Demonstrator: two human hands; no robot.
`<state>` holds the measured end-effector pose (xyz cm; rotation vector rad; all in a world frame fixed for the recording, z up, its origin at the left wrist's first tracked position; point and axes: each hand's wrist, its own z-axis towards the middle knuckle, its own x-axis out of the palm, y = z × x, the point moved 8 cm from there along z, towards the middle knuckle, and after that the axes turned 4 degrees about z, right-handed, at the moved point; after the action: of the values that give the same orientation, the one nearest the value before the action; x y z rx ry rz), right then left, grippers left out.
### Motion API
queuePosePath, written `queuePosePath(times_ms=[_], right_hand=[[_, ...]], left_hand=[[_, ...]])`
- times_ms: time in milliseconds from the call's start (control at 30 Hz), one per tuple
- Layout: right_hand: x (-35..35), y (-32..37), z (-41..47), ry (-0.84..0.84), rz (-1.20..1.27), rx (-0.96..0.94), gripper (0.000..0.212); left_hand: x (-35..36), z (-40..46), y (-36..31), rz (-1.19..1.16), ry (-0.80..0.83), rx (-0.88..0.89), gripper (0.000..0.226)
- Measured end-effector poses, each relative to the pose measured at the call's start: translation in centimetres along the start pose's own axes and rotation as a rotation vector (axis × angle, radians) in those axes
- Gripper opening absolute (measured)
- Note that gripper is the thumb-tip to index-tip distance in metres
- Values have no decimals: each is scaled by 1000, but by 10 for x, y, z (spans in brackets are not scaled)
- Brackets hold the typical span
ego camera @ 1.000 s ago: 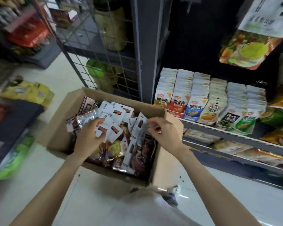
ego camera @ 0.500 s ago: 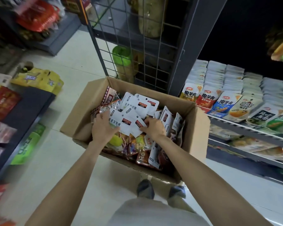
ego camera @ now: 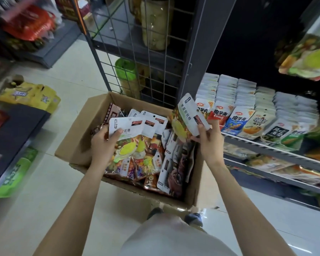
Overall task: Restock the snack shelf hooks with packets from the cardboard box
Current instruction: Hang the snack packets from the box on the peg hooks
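While the cardboard box [ego camera: 81, 137] on the floor is full of packets [ego camera: 155, 156], restocking looks barely begun: the right hand [ego camera: 209, 143] pinches one lifted packet [ego camera: 187, 117] above the box's right edge, the left hand [ego camera: 103, 143] grips another packet [ego camera: 127, 139] inside, and none is hooked yet.

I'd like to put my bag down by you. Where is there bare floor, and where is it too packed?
Bare floor lies left of the cardboard box, up to the dark low shelf. More shows right of the box, below the snack shelf. The box itself is crammed with packets, both hands in it: left hand, right hand.
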<state>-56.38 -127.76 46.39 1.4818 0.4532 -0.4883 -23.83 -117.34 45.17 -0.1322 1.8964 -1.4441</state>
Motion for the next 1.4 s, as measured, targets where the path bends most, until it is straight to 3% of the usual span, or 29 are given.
queuePosePath(times_ms=[133, 233, 333, 600, 800, 1033, 1400], right_hand=[[-51, 4, -8, -131, 257, 20, 7], [-103, 7, -14, -282, 337, 2, 30], [-160, 9, -13, -391, 372, -21, 38], [-269, -21, -17, -496, 353, -78, 21], [-316, -49, -23, -632, 436, -89, 11], [-333, -67, -7, -627, 504, -51, 12], [-327, -71, 11, -581, 565, -10, 14]], left_hand=[[20, -27, -48, -204, -15, 33, 13], [43, -48, -89, -306, -11, 80, 13], [67, -70, -142, -359, 17, 196, 15], [179, -94, -288, -441, 313, 498, 8], [260, -92, -354, -506, 477, 480, 4], [290, -92, -396, -567, 437, 496, 8], [308, -76, -396, -457, 282, 547, 7]])
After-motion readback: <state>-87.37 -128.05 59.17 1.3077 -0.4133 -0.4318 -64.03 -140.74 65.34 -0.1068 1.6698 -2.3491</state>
